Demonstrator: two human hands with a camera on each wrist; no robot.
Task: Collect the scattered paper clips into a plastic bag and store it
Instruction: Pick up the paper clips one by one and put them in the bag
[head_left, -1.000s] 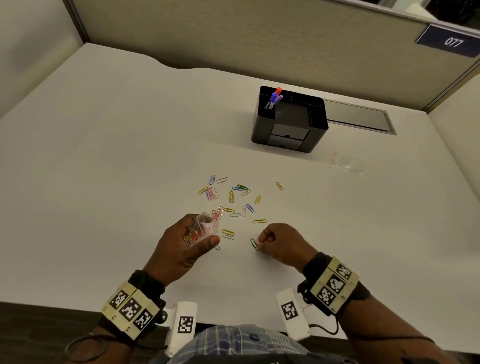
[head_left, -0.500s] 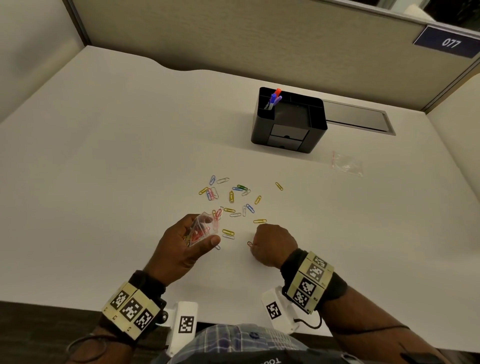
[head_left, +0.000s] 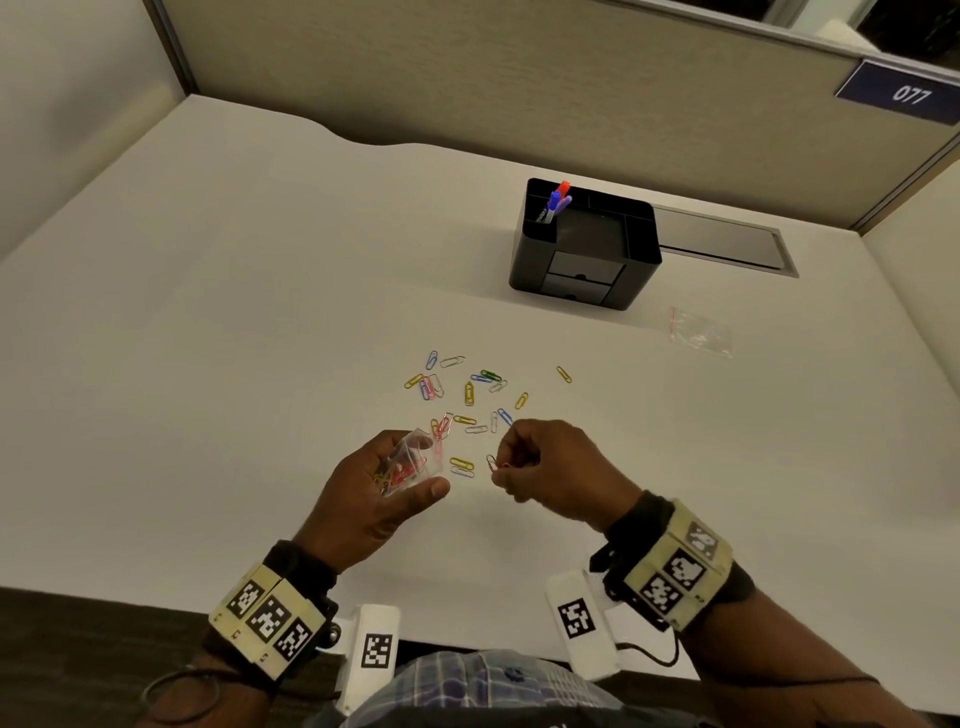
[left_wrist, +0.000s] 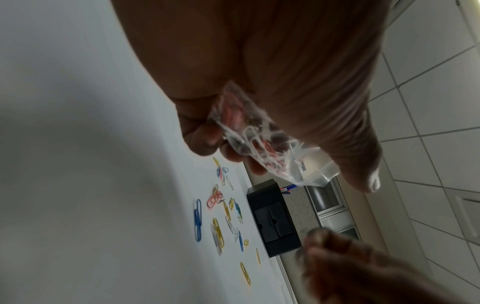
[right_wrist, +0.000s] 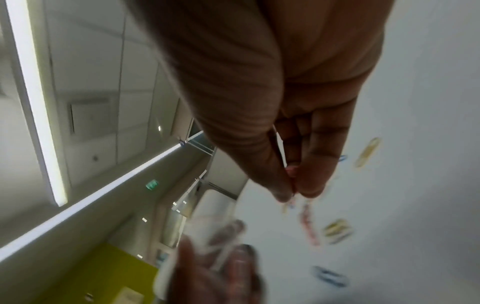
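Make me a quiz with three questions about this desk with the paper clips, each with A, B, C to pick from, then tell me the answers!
1. Where is the empty clear plastic bag with the red strip?
A. On the white desk, to the right of the black plastic desk organizer
B. Inside the organizer
C. In the right hand

2. What number is on the dark blue sign?
A. 770
B. 077
C. 107

3. What is the left hand doing?
A. Lying flat on the desk
B. Pointing at the pens
C. Holding a small clear plastic bag with paper clips inside

Answers:
1. A: it lies flat on the desk beside the organizer.
2. B: white digits read 077.
3. C: fingers and thumb curl round the bag, with red clips showing through.
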